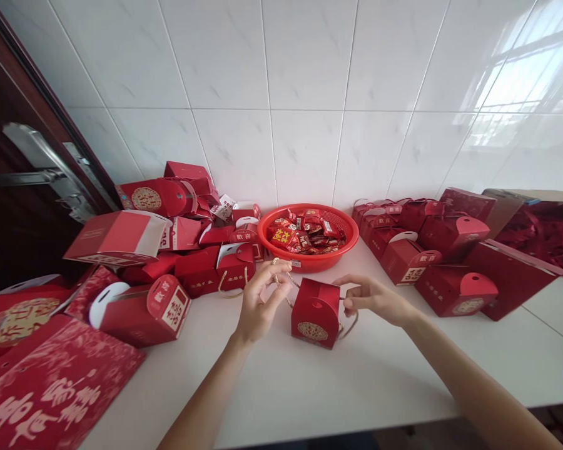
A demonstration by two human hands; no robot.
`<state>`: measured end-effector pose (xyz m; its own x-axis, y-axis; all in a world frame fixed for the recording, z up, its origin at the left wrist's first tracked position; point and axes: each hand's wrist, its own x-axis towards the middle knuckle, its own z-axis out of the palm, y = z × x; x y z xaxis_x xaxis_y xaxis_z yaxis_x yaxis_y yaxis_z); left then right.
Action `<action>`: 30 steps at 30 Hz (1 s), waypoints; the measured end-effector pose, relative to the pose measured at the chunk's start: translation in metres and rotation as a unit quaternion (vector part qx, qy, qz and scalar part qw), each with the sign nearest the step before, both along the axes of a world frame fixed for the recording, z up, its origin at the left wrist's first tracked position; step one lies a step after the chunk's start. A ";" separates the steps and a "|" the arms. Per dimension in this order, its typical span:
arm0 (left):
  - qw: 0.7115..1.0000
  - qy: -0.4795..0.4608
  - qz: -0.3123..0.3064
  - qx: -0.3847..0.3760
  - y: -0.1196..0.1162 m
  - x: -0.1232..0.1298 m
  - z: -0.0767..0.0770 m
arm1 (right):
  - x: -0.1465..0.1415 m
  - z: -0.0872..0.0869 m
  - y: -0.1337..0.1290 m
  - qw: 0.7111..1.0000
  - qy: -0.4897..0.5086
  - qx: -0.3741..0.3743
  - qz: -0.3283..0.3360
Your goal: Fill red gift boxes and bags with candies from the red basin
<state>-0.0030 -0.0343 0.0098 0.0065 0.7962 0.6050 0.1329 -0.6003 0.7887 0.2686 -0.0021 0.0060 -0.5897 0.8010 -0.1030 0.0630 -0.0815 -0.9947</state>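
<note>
A small red gift box (315,314) with a gold round emblem stands upright on the white table in front of me. My left hand (264,294) pinches a twisted cord (288,302) that runs to the box's left side. On the other side, my right hand (366,296) has its fingers closed at the box's upper right edge, where more of the cord hangs in a loop. What exactly the right fingertips grip is partly hidden, but the cord passes by them. Behind the box sits a red plastic basket (351,240) holding red-wrapped sweets (304,232).
Folded red boxes (145,309) are piled on the left beside a large red gift bag (60,381). More boxes (410,259) stand in rows at the right, near a carton of red shredded filler (544,234). A tiled wall (304,69) closes the back; a door handle (32,178) juts in at left.
</note>
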 end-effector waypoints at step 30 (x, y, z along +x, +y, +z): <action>0.972 0.147 0.138 0.116 -0.005 0.017 -0.009 | -0.101 0.056 -0.021 0.976 0.154 0.110 -0.110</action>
